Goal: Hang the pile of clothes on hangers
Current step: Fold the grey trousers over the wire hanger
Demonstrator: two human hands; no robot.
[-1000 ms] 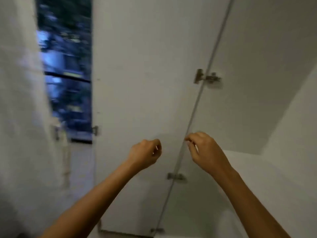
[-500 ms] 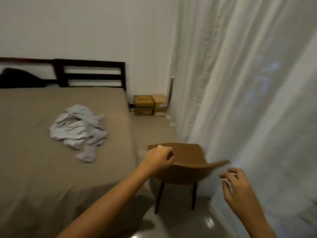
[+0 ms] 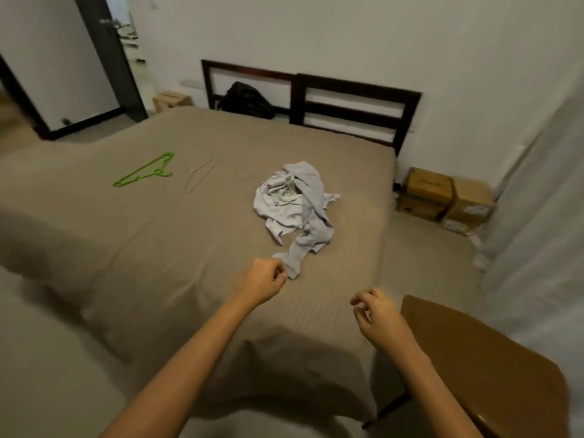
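Pile of grey clothes (image 3: 294, 210): crumpled, laid on the bed (image 3: 158, 248) at 12 o'clock of both hands, its trailing end just beside the left hand (image 3: 262, 281). Green hanger (image 3: 143, 170) and thin pale hanger (image 3: 199, 177): laid flat at 10 o'clock, well apart from the pile. Left fingers: curled into a fist, nothing held. Right hand (image 3: 376, 311): fingers loosely curled, nothing held.

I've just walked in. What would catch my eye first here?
A crumpled pile of pale grey clothes lies in the middle of the tan bedsheet, with the curled left hand near its trailing end. Further left lie a bright green plastic hanger and a thin pale hanger.
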